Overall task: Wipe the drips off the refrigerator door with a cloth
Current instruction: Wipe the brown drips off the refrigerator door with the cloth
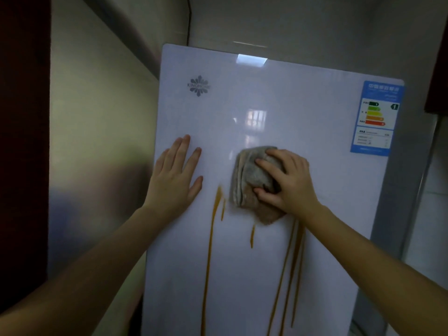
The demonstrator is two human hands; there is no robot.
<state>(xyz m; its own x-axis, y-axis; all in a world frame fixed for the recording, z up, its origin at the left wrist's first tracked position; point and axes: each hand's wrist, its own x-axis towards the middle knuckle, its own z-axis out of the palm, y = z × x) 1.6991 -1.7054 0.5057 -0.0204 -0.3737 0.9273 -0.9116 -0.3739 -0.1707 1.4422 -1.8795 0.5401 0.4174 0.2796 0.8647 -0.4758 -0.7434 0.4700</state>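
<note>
Cloth (254,180) pressed against the white refrigerator door (303,275) at mid-height by the right hand (288,180), fingers curled over its folds.
The left hand (174,175) lies flat on the door near its left edge, fingers straight and slightly spread. Orange-brown drips (209,251) run down from just below and beside the cloth, several long streaks under the right wrist. An energy label (377,117) sits at the upper right, a brand logo (198,86) at the upper left.
</note>
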